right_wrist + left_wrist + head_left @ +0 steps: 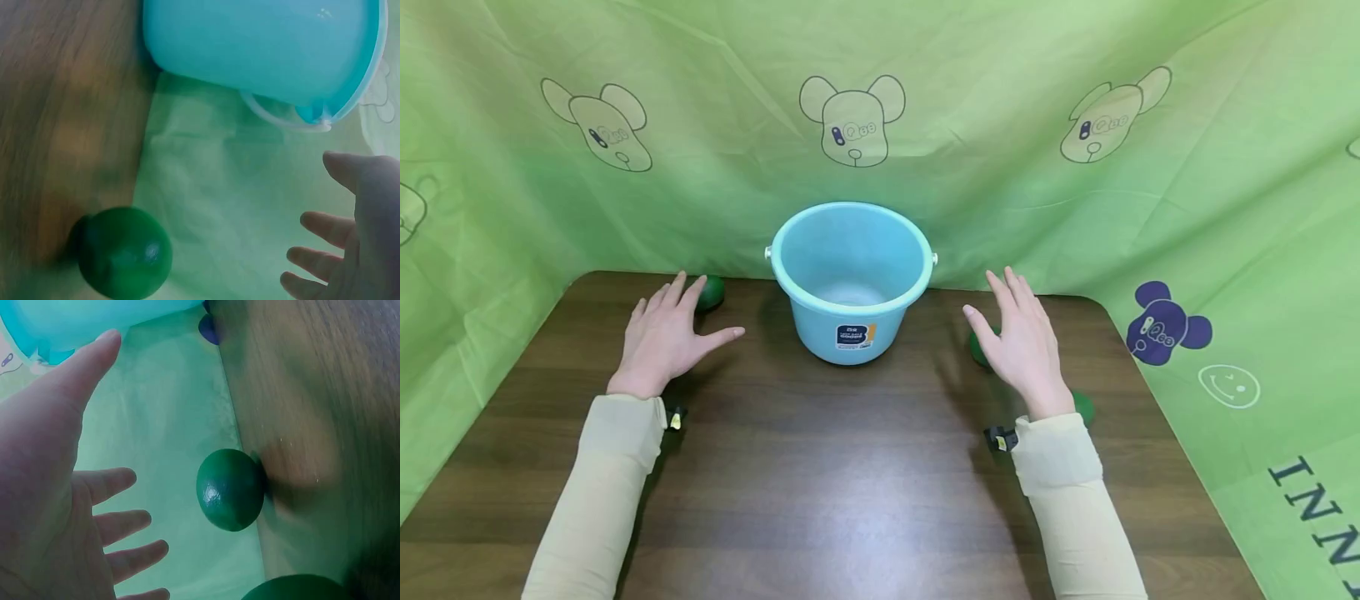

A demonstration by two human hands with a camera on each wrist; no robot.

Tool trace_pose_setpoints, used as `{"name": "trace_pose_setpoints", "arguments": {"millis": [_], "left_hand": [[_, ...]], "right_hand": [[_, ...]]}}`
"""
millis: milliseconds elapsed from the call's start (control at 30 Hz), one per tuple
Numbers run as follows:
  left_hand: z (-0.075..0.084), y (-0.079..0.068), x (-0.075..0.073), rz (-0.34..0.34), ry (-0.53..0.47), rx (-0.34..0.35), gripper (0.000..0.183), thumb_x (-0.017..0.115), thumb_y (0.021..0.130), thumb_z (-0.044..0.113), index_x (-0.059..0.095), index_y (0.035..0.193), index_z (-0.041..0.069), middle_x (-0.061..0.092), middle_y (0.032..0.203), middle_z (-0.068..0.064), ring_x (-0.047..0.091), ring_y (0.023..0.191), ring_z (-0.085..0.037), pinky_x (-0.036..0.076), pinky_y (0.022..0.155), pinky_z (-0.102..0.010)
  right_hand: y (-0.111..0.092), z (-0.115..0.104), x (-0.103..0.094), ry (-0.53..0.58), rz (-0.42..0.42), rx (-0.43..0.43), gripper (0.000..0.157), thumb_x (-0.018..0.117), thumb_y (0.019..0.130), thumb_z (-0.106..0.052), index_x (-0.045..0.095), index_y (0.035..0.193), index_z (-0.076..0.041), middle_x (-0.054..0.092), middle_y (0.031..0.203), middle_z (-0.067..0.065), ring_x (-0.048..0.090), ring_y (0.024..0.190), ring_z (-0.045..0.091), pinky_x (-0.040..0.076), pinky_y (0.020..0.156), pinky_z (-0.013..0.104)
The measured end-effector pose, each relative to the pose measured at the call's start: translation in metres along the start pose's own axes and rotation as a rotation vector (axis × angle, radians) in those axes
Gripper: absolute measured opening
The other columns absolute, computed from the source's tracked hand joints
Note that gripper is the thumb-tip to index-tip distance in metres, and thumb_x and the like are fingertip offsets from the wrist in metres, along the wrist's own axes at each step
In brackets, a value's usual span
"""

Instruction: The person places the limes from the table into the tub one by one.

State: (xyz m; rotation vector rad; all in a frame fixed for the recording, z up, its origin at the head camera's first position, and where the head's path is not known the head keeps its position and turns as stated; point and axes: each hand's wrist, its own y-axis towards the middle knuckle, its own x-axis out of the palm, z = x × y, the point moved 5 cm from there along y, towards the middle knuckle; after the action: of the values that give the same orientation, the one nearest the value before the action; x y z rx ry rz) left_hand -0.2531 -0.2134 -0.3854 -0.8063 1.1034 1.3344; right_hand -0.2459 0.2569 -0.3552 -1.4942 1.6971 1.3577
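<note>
My left hand [658, 337] hovers over the left side of the table with fingers spread and nothing in it. Just beyond its fingertips sits a smooth, glossy dark green egg-shaped object [230, 489]. A second green object [297, 589] shows partly at the bottom of the left wrist view; the hand hides it in the head view. On the right, my right hand [1021, 346] is also raised, fingers extended and thumb apart. A green rounded object [981, 348] lies partly hidden beneath it, and another [1083, 406] peeks out beside the right wrist.
A light blue bucket [850, 329] with a label stands upright at the back middle of the brown wooden table [842, 467], between the hands. Its white handle [275, 119] hangs down behind. Green printed cloth [970, 117] rises behind the table and along both sides.
</note>
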Motion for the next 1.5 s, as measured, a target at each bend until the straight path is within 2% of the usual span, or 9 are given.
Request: {"name": "trace_pose_setpoints", "arguments": {"millis": [233, 400, 700, 833, 1133, 1500], "left_hand": [[0.0, 0.001, 0.005, -0.006, -0.021, 0.002, 0.107, 0.057, 0.086, 0.078, 0.029, 0.16, 0.005, 0.02, 0.163, -0.028, 0.024, 0.143, -0.053, 0.015, 0.112, -0.069], [-0.001, 0.002, 0.008, -0.005, -0.032, 0.008, 0.104, 0.058, 0.089, 0.074, 0.029, 0.16, 0.004, 0.021, 0.163, -0.028, 0.025, 0.142, -0.055, 0.016, 0.112, -0.068], [-0.004, 0.003, 0.014, -0.012, -0.055, 0.012, 0.094, 0.061, 0.094, 0.063, 0.03, 0.158, 0.001, 0.022, 0.161, -0.03, 0.027, 0.14, -0.056, 0.018, 0.112, -0.068], [-0.006, 0.004, 0.015, -0.008, -0.063, 0.008, 0.092, 0.062, 0.095, 0.059, 0.031, 0.158, 0.001, 0.023, 0.161, -0.03, 0.027, 0.14, -0.056, 0.019, 0.112, -0.069], [-0.01, 0.009, 0.019, -0.016, -0.084, -0.01, 0.091, 0.062, 0.096, 0.057, 0.029, 0.159, 0.0, 0.023, 0.161, -0.031, 0.026, 0.141, -0.056, 0.019, 0.112, -0.068], [-0.01, 0.017, 0.018, -0.003, -0.096, -0.001, 0.087, 0.065, 0.096, 0.05, 0.032, 0.156, -0.003, 0.026, 0.158, -0.033, 0.029, 0.14, -0.055, 0.022, 0.112, -0.066]], "right_hand": [[-0.004, -0.02, -0.005, 0.103, 0.08, -0.059, 0.061, 0.05, 0.106, -0.046, 0.04, 0.158, -0.015, 0.023, 0.167, 0.003, 0.015, 0.153, 0.023, 0.021, 0.115, 0.061], [-0.004, -0.034, -0.009, 0.159, 0.12, -0.106, 0.061, 0.055, 0.104, -0.043, 0.041, 0.158, -0.018, 0.023, 0.166, -0.002, 0.014, 0.153, 0.02, 0.023, 0.115, 0.061], [-0.007, -0.058, -0.006, 0.257, 0.163, -0.232, 0.06, 0.066, 0.1, -0.035, 0.047, 0.155, -0.017, 0.029, 0.164, -0.004, 0.018, 0.152, 0.017, 0.026, 0.116, 0.054], [-0.009, -0.066, -0.003, 0.284, 0.185, -0.283, 0.059, 0.068, 0.1, -0.031, 0.049, 0.153, -0.016, 0.034, 0.162, 0.001, 0.021, 0.151, 0.018, 0.027, 0.116, 0.051], [-0.014, -0.075, 0.008, 0.316, 0.146, -0.345, 0.057, 0.069, 0.099, -0.027, 0.051, 0.151, -0.014, 0.036, 0.161, 0.006, 0.026, 0.15, 0.027, 0.028, 0.116, 0.052], [-0.017, -0.086, 0.014, 0.316, 0.13, -0.412, 0.058, 0.071, 0.098, -0.022, 0.051, 0.151, -0.014, 0.037, 0.161, 0.006, 0.029, 0.149, 0.028, 0.027, 0.117, 0.046]]}}
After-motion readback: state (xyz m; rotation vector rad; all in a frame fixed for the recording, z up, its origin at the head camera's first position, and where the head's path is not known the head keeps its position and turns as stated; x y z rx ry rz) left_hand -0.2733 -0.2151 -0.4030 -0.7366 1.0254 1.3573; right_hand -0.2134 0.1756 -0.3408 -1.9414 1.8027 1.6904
